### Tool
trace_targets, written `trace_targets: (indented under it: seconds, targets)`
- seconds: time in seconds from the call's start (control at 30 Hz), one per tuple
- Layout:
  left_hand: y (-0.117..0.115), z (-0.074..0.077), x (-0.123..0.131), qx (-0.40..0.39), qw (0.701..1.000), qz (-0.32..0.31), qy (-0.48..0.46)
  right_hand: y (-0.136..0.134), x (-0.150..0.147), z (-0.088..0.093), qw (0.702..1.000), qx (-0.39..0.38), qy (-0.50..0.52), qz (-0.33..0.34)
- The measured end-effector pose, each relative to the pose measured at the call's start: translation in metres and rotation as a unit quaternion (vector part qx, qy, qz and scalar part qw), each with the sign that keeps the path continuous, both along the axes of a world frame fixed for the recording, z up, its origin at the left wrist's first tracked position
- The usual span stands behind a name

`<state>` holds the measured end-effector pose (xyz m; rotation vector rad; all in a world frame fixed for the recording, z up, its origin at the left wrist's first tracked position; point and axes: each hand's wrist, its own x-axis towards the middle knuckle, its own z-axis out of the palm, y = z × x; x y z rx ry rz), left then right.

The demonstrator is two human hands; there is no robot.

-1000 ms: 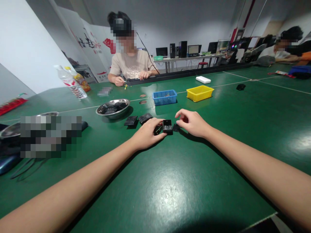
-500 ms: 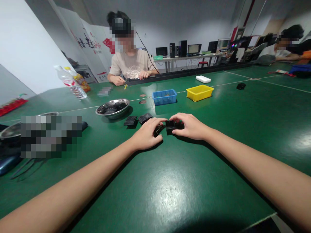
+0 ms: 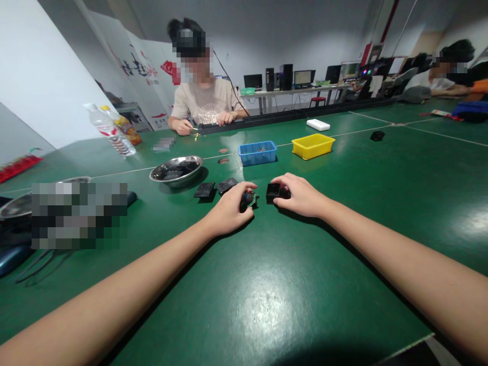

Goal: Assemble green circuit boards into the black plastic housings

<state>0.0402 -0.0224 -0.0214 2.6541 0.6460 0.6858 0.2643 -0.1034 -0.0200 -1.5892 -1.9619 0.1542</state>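
Observation:
My left hand (image 3: 232, 209) is curled around a small black part with a green circuit board (image 3: 251, 200) showing at its edge; the fingers cover some of it. A short gap to the right, my right hand (image 3: 299, 197) grips a small open-topped black box (image 3: 272, 192) between thumb and fingers, just above or on the green table (image 3: 244, 284). Behind my left hand lie two flat black pieces, one black piece (image 3: 205, 190) fully visible and another black piece (image 3: 226, 185) partly covered by the hand.
A steel bowl (image 3: 160, 174) with black pieces stands at the left. Beyond my hands are a blue bin (image 3: 257, 158) with small parts, a yellow bin (image 3: 313, 148) and a white box (image 3: 318, 125). Bottles (image 3: 114, 137) stand far left. A person (image 3: 206, 104) works opposite.
My right hand has shifted slightly right and away with the black box, widening the gap between the hands. The part in my left hand has turned, and its green board now shows.

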Motion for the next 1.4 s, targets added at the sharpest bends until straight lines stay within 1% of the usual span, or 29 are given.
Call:
trace_targets:
  seconds: [0.27, 0.4, 0.63, 0.9, 1.07, 1.23, 1.4]
  targets:
    - [-0.0021, 0.0029, -0.0011, 0.005, 1.0, 0.016, -0.016, -0.0013, -0.0017, 0.0012, 1.0, -0.004, 0.009, 0.001]
    - [-0.0001, 0.0015, -0.0005, 0.007, 1.0, 0.001, 0.009, -0.0014, -0.0018, 0.0017, 1.0, -0.009, 0.007, -0.001]
    - [0.0007, 0.0005, 0.0014, 0.01, 1.0, -0.013, 0.01, -0.0003, -0.0012, 0.0001, 1.0, -0.005, 0.009, 0.004]
    - [-0.0028, 0.0016, 0.0, -0.029, 0.999, 0.035, 0.001, -0.0004, -0.0012, 0.0014, 1.0, -0.011, 0.01, -0.002]
    - [-0.0026, 0.0016, 0.0002, -0.023, 0.998, 0.055, -0.014, -0.0003, -0.001, 0.001, 1.0, -0.01, 0.014, -0.004]
    - [-0.0002, 0.0003, 0.0006, -0.013, 0.999, 0.036, -0.018, -0.0005, -0.0009, 0.0007, 1.0, -0.009, 0.013, -0.001]
    - [0.0007, -0.0015, -0.0001, -0.007, 1.0, 0.012, 0.01, -0.0001, -0.0007, 0.0004, 1.0, -0.008, 0.016, 0.001]
